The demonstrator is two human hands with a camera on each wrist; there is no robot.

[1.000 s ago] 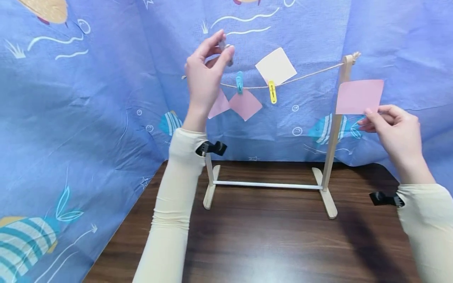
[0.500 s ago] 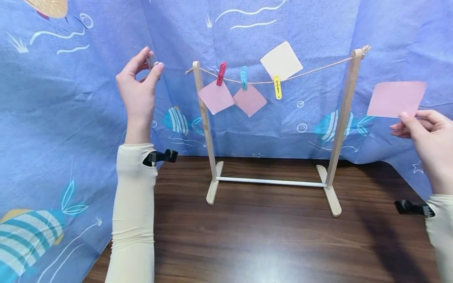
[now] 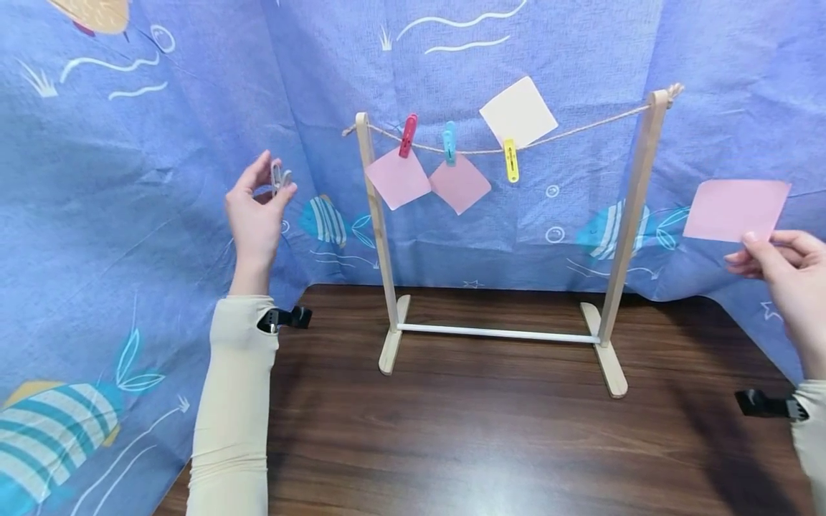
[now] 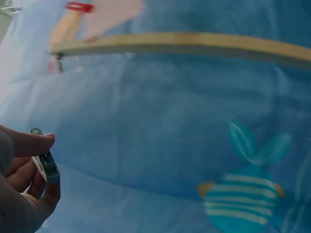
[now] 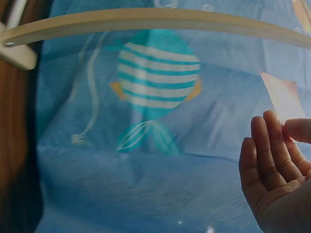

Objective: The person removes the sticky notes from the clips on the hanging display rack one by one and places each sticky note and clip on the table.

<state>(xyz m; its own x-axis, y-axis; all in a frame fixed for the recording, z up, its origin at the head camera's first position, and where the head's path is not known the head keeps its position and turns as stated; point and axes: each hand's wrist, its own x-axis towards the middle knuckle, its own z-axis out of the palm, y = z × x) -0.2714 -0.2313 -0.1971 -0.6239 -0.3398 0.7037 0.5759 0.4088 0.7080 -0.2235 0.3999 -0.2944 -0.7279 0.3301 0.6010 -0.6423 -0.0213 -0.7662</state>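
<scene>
While the left hand (image 3: 254,222) pinches a grey clothespin (image 3: 279,177) between thumb and fingertips, to the left of the wooden stand (image 3: 633,215), the right hand (image 3: 796,276) holds a pink paper (image 3: 736,209) on the stand's right. Its thumb and forefinger clamp the lower edge near a corner; the remaining fingers lie side by side, slightly bent. Both clothespin and paper are up in the air, apart from the rope (image 3: 577,130) and its three clipped papers (image 3: 459,185).

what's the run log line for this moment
left hand: holds grey clip | right hand: pinches pink paper | rope: three clips, three papers
</scene>
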